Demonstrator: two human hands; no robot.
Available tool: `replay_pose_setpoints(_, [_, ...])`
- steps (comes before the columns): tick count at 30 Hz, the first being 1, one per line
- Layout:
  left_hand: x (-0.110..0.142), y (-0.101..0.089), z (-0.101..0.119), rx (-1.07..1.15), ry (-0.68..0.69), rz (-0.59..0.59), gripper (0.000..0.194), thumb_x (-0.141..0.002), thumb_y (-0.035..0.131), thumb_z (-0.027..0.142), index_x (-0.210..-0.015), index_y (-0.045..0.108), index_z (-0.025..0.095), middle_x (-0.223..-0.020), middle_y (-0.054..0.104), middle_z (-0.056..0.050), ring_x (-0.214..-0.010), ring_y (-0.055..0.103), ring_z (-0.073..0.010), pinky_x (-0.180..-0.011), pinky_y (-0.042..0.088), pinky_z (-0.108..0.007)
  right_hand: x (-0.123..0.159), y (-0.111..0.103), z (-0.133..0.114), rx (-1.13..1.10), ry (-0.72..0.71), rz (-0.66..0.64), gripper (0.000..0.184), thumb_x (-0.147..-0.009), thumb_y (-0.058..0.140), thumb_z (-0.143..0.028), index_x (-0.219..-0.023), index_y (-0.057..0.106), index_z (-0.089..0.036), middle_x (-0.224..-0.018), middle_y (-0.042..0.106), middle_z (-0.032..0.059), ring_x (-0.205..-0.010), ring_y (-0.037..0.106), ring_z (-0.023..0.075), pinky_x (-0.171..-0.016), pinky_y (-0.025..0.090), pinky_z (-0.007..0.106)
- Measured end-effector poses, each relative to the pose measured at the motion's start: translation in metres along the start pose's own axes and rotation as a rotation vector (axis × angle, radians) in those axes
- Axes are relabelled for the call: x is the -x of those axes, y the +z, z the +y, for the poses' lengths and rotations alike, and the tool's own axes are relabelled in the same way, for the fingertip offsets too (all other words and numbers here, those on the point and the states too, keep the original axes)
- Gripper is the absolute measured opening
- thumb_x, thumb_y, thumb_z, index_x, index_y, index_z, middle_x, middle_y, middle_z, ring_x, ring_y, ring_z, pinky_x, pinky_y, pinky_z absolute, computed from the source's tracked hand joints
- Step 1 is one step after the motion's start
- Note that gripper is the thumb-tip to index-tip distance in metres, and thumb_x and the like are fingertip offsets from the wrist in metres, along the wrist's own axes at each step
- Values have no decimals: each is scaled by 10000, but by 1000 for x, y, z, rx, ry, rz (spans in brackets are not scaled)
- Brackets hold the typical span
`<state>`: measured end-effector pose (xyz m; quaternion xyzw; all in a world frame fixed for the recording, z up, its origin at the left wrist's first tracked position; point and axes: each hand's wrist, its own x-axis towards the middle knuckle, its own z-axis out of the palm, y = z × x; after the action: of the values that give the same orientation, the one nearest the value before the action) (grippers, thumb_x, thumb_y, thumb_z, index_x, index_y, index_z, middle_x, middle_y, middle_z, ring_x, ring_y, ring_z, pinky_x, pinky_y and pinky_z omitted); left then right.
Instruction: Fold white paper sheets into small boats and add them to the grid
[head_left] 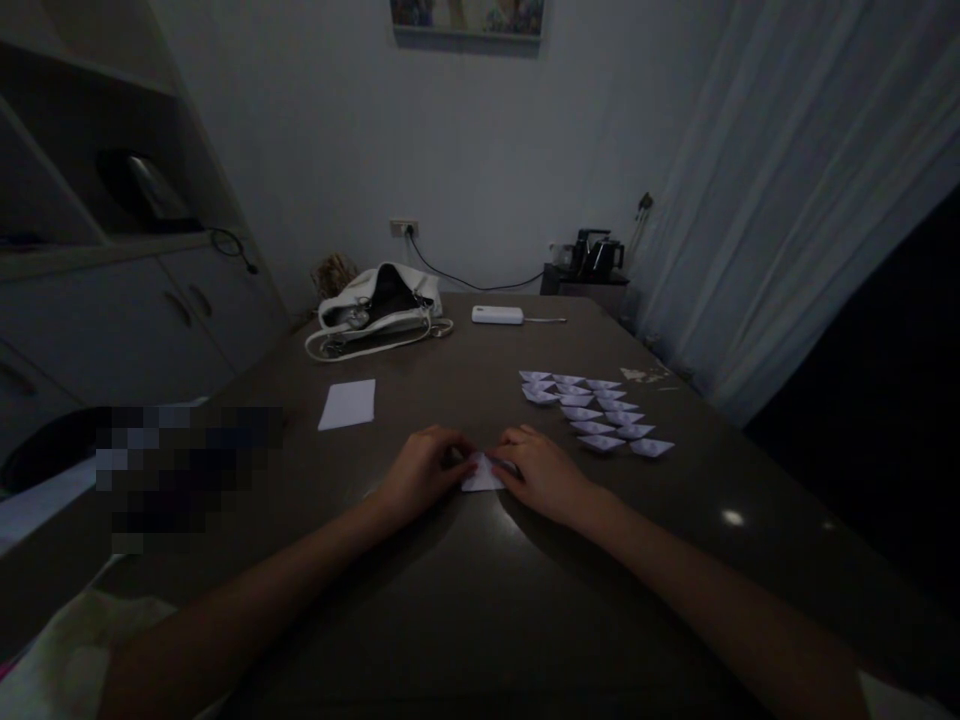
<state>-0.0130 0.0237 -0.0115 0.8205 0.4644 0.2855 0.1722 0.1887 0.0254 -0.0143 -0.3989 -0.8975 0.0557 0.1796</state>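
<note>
The left hand and right hand grasp the folded paper from opposite sides with their fingers, seemingly steadying it on the tabletop. Boats sit beyond the right hand, apparently grouped out of the way.

Paper boats are crowding the right-hand middle of the dark bench, while an open lane is running between them and the white sheet on the left.

Straight ahead, that lane is reaching from the left hand and right hand, which are closing in on folded paper, toward the white device and its cord; a white bag is blocking the far left, its strap looping toward the sheet, bare surface is lying between the forearms, and pale scraps are dotting the far right edge.
</note>
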Motion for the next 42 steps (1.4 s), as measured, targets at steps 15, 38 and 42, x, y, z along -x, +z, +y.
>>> replay_pose_setpoints(15, [-2,2,-9,184,42,-156,161,-803,602,160,-916,715,170,-930,690,-58,-852,637,-170,-784,483,-274,0,0,6,-84,-8,4,187,-868,552,-201,-1002,679,-173,-917,630,73,-906,542,185,-795,414,301])
replay_pose_setpoints(38, [-1,-1,-3,-12,226,-229,188,-856,569,151,-977,711,175,-991,650,-90,-936,581,-199,-822,457,-304,0,-5,1,6,-30,-34,210,-883,519,-196,-991,699,-188,-879,606,72,-854,524,184,-760,396,298])
replay_pose_setpoints(42, [-1,-4,-1,-21,225,-258,194,-855,564,151,-992,700,172,-1011,640,-94,-948,578,-200,-828,459,-310,0,-4,1,10,-27,-39,218,-886,513,-189,-1003,696,-195,-891,605,77,-853,525,187,-758,393,301])
